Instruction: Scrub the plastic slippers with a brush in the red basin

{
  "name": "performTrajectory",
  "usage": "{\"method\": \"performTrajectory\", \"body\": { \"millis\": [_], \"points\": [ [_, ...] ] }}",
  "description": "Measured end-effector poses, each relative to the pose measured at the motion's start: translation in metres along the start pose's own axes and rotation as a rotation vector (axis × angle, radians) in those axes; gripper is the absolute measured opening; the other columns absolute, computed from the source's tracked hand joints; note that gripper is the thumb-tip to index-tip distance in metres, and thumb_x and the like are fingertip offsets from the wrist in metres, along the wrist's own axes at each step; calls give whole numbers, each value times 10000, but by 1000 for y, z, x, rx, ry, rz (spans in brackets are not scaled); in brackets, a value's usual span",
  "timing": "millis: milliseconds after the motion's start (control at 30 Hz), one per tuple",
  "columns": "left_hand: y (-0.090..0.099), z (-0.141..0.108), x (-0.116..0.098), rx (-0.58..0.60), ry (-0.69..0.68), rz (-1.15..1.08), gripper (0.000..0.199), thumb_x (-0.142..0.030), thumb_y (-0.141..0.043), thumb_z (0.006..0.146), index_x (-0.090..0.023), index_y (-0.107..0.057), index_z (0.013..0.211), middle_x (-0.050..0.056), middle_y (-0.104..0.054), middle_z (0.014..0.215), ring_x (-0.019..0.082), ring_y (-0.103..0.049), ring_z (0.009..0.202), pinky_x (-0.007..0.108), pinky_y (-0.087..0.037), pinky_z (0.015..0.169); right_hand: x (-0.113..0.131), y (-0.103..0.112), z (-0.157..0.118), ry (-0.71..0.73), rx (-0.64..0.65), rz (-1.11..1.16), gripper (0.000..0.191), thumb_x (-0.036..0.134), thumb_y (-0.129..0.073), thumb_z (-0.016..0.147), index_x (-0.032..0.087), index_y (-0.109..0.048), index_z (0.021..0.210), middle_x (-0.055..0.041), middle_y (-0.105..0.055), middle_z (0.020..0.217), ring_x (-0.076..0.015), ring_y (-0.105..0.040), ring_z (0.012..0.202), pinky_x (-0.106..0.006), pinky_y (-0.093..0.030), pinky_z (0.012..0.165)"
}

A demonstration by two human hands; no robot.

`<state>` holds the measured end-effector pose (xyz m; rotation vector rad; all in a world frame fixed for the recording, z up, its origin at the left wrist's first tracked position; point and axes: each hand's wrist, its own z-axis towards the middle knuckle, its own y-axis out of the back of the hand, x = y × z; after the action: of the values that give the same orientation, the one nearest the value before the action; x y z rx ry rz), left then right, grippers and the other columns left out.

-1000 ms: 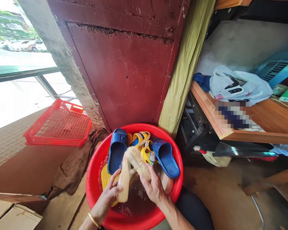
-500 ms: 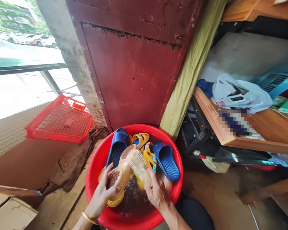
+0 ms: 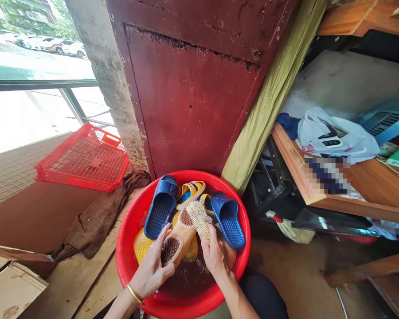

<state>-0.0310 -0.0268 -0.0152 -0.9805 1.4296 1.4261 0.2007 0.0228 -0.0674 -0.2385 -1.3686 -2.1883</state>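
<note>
A beige shoe (image 3: 178, 235), its patterned brown sole turned up, is in my left hand (image 3: 154, 266), the fingers closed round its near end. My right hand (image 3: 215, 254) grips a pale bristle brush (image 3: 199, 220), which touches the side of the shoe's far end. Both are above dark water in a red basin (image 3: 123, 248). Around them in the basin lie a blue slipper (image 3: 160, 210) at the left, another blue slipper (image 3: 229, 221) at the right, and a yellow sandal (image 3: 192, 192) at the back.
Behind the basin stands a dark red door (image 3: 193, 106). A red plastic crate (image 3: 86, 159) and a brown cloth (image 3: 93, 221) are at the left. Wooden shelving (image 3: 362, 206) with a white plastic bag (image 3: 339, 135) is at the right.
The shoe has shifted slightly right and lower, its sole more in view. The brush has moved from over its far end to beside it. The camera view has tilted slightly.
</note>
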Motion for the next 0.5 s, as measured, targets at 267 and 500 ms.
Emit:
{"method": "performTrajectory", "body": {
  "millis": [267, 500],
  "points": [
    [2, 4, -7, -49, -50, 195, 895, -295, -672, 704, -173, -410, 1550, 180, -521, 1542, 381, -466, 1425, 527, -301, 1214, 1, 1, -8, -39, 78, 90, 531, 399, -328, 1076, 116, -473, 1502, -198, -723, 1253, -272, -750, 1044, -327, -612, 867],
    [2, 10, -4, -80, -26, 142, 852, -416, -746, 707, -186, -479, 1483, 184, -536, 1528, 384, -490, 1412, 487, -306, 1223, 10, -4, -10, -76, 154, 114, 537, 326, -399, 1024, 79, -467, 1497, -211, -736, 1209, -309, -750, 1023, -403, -616, 897]
  ]
}}
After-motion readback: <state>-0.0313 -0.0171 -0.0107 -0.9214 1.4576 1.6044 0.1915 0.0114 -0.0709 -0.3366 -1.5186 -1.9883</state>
